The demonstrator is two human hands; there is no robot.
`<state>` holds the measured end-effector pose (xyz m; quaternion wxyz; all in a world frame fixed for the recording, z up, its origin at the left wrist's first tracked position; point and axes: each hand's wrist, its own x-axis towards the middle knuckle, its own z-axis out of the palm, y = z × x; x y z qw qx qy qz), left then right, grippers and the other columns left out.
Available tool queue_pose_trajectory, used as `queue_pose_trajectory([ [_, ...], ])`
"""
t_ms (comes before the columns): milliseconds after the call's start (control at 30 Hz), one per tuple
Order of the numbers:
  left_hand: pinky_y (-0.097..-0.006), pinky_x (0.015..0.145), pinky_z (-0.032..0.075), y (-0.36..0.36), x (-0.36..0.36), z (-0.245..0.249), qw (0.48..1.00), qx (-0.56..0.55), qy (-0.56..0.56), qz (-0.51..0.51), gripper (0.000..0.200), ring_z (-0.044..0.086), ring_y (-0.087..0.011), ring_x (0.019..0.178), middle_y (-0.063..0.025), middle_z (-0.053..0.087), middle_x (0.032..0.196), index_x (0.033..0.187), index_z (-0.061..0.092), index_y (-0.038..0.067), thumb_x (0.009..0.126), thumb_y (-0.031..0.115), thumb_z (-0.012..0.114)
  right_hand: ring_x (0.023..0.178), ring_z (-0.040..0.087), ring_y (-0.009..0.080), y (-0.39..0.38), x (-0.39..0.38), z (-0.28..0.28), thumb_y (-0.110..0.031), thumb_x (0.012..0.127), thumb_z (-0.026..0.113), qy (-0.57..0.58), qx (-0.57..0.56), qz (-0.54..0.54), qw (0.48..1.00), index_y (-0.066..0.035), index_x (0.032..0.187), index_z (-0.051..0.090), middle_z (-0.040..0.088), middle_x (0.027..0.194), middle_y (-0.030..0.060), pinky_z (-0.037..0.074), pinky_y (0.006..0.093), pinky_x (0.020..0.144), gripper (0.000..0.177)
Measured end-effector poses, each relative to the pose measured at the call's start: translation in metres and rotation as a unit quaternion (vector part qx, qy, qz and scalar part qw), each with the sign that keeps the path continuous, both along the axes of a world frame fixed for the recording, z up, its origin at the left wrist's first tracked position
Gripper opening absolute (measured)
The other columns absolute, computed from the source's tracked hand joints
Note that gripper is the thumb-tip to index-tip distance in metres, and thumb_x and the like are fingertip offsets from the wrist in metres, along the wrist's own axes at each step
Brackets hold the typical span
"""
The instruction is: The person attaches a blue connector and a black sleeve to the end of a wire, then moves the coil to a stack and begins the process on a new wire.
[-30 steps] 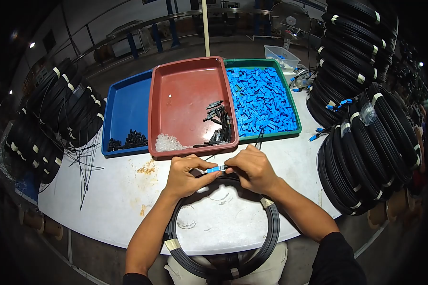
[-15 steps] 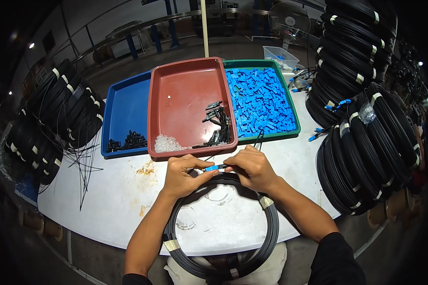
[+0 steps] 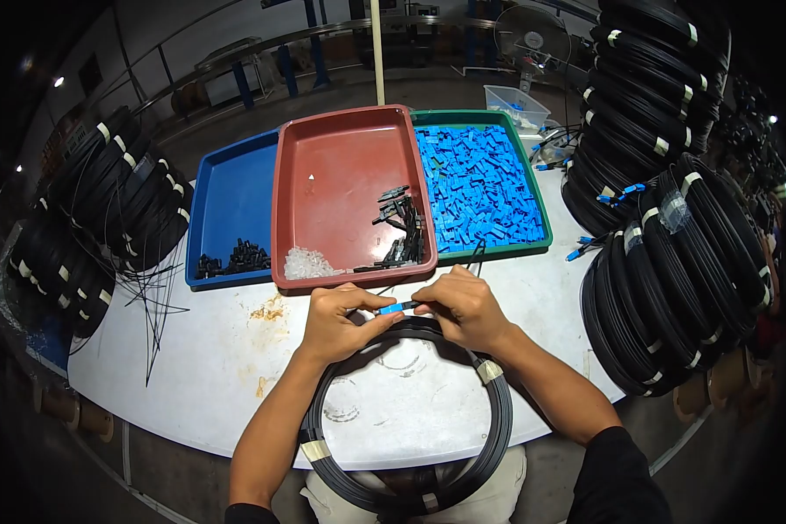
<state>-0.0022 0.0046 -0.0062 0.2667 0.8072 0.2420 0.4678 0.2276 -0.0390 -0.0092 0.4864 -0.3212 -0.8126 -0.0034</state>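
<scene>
Between thumb and fingers, my left hand (image 3: 342, 321) pinches a small blue connector housing (image 3: 393, 308). My right hand (image 3: 463, 310) grips the black connector end (image 3: 413, 306) that meets the blue part on its right side. Where the two parts join, my fingertips partly cover them. Below both hands a coil of black cable (image 3: 501, 410), bound with pale tape, leans over the table's front edge. Thin black cable rises beside my right hand toward the green tray.
A red tray (image 3: 345, 131) holds black connector parts and clear small pieces. It stands between a blue tray (image 3: 227, 188) with black parts and a green tray (image 3: 546, 231) full of blue housings. Stacked cable coils (image 3: 672, 279) flank the white table (image 3: 210, 375) at right, with more coils (image 3: 122, 192) left.
</scene>
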Motion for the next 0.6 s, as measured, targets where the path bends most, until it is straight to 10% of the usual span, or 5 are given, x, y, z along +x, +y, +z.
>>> queue_pose_trajectory([
  [600, -0.0243, 0.055, 0.053, -0.002, -0.001, 0.001, 1.000, -0.001, -0.010, 0.005, 0.018, 0.070, -0.0134, 0.062, -0.0120, 0.076, 0.078, 0.093, 0.080, 0.000, 0.077, 0.007, 0.085, 0.070, 0.064, 0.0247, 0.001, 0.008, 0.000, -0.001, 0.076, 0.077, -0.024, -0.024, -0.019, 0.999, -0.004, 0.092, 0.070, 0.070, 0.079, 0.0077, 0.040, 0.0363, 0.066, 0.018],
])
